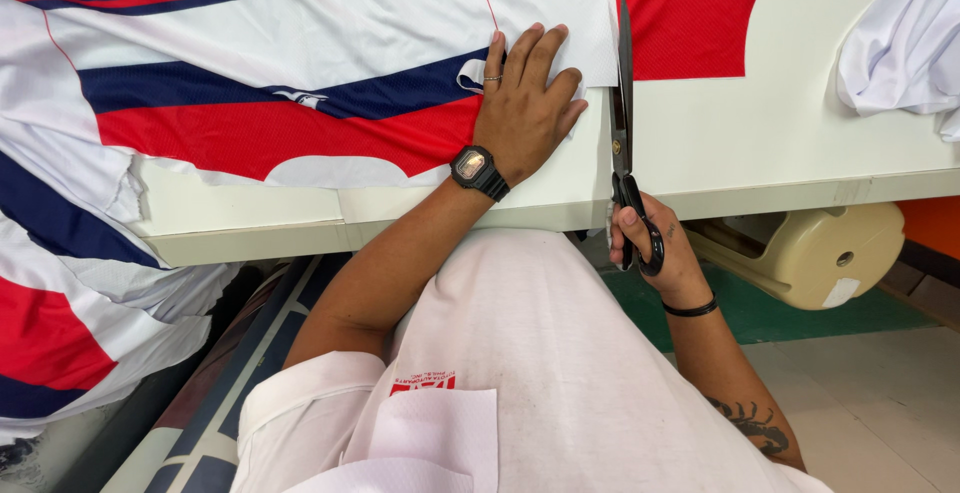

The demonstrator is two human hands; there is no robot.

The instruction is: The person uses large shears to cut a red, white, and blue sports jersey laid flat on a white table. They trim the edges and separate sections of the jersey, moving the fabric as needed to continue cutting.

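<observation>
Now one left hand (525,103) lies flat, fingers spread, on the one printed white, navy and red mesh fabric (300,63); right of it, the right hand (650,248) grips one pair of black-handled steel scissors (624,123), blades along the fabric's edge.

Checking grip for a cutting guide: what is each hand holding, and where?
Right hand holds the scissors by the handle loops; left hand holds nothing, pressing the fabric flat.

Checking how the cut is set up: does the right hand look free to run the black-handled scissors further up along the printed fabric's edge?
Probably yes: the scissors lie beside the left hand, with only bare white table alongside.
</observation>
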